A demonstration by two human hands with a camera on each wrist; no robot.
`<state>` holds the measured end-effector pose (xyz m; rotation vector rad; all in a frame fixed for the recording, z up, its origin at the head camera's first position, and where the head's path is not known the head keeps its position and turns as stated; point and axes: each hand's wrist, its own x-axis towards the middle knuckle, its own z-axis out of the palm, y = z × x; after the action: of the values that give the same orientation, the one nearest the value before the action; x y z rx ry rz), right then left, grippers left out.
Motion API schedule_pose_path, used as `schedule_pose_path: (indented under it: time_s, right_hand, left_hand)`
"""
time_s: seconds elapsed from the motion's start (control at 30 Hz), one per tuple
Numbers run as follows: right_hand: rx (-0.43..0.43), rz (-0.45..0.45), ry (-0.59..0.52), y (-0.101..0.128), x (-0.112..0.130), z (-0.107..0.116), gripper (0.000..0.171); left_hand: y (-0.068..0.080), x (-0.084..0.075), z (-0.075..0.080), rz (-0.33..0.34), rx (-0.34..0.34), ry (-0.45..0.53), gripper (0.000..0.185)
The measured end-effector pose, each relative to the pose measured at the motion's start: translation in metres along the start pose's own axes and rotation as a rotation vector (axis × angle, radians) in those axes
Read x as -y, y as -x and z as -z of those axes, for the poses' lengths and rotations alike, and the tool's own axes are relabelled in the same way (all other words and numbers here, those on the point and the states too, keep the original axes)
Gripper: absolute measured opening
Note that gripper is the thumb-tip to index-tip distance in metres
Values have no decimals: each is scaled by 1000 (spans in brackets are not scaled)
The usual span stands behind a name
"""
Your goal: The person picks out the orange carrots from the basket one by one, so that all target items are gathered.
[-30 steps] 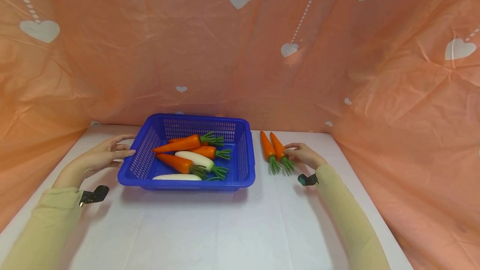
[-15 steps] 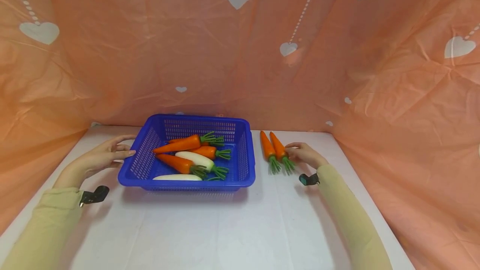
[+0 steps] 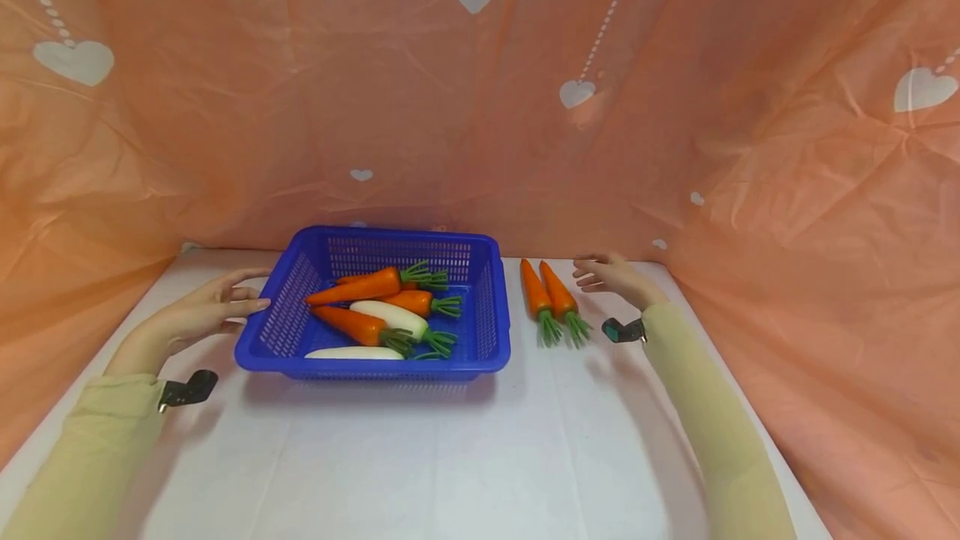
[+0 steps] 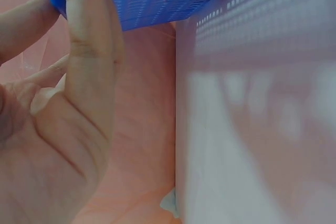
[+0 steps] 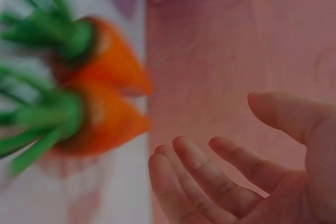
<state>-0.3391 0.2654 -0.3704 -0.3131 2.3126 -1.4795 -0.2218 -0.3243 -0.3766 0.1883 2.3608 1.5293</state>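
Note:
A blue slotted basket (image 3: 483,352) sits on the white table and holds several orange carrots (image 3: 360,287) and two white radishes (image 3: 386,316). My left hand (image 3: 206,312) lies against the basket's left wall with straight fingers (image 4: 86,35), holding nothing. Two more carrots (image 3: 546,298) lie side by side on the table right of the basket, green tops toward me; the right wrist view shows them blurred (image 5: 100,98). Raised just right of these two, my right hand (image 3: 609,276) is open and empty, touching neither.
Orange sheeting with white hearts (image 3: 480,107) walls the table at the back and on both sides. The white tabletop (image 3: 480,457) stretches toward me in front of the basket. Small dark wrist cameras (image 3: 187,390) sit on both sleeves.
My right hand has lifted off the leafy ends of the two loose carrots and moved back and up, fingers spread. The left hand and basket stay put.

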Motion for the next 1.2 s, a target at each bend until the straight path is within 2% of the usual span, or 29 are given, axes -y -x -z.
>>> schedule_pose_path:
  time_s: [0.27, 0.47, 0.63, 0.87, 1.03, 1.2]
  right_hand:
    - [18, 105, 70, -10, 49, -13, 47]
    - [58, 170, 10, -24, 79, -39, 45]
    - [107, 223, 4, -37, 100, -66, 46]
    - [153, 353, 92, -57, 121, -99, 45]
    - [257, 466, 137, -59, 136, -126, 47]
    - [332, 514, 212, -63, 139, -149, 49]
  left_hand:
    - [-1, 0, 1, 14, -5, -7, 71]
    - [0, -2, 1, 13, -5, -1, 70]
    - [-1, -2, 0, 17, -5, 14, 69]
    - [-1, 0, 0, 20, -9, 18, 70]
    - [-1, 0, 0, 16, -11, 25, 69]
    - [-2, -2, -1, 24, -11, 26, 70]
